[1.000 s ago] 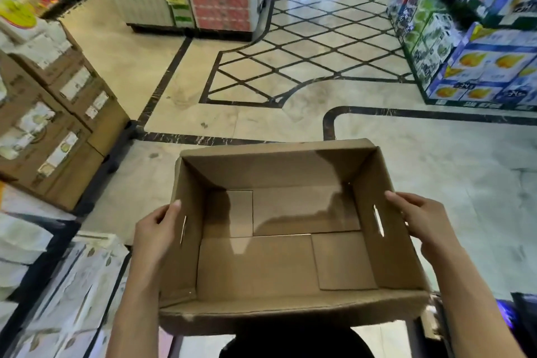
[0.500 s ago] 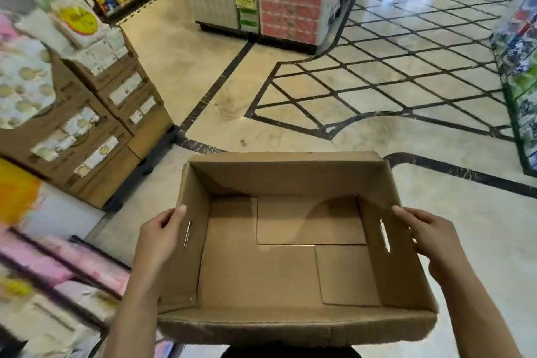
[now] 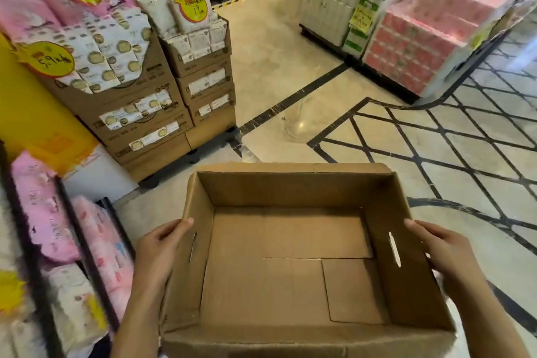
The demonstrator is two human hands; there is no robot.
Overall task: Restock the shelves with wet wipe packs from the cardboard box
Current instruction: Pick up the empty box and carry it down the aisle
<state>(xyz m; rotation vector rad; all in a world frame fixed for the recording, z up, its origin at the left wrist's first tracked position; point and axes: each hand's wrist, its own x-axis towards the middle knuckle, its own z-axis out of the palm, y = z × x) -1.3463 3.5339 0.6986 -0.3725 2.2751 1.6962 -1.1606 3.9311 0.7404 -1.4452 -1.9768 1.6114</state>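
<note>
An open brown cardboard box (image 3: 293, 189) is carried in front of me above the floor; its inside holds nothing but the folded bottom flaps. My left hand (image 3: 158, 253) grips its left wall beside a slot handle, thumb on the rim. My right hand (image 3: 444, 250) grips the right wall, fingers wrapped over the outside. Pink and white wet wipe packs (image 3: 43, 212) lie on a dark-framed shelf (image 3: 72, 229) at the lower left, blurred.
Stacked cardboard display cases (image 3: 151, 102) of white packs with yellow price tags stand at the left. A pallet of pink and white tissue packs (image 3: 406, 38) stands at the upper right. Glossy marble floor (image 3: 290, 81) with black lines stretches ahead.
The view has swung to the left: the display cases and pink pallet have shifted rightward and closer to centre. Both hands keep the same grip on the box.
</note>
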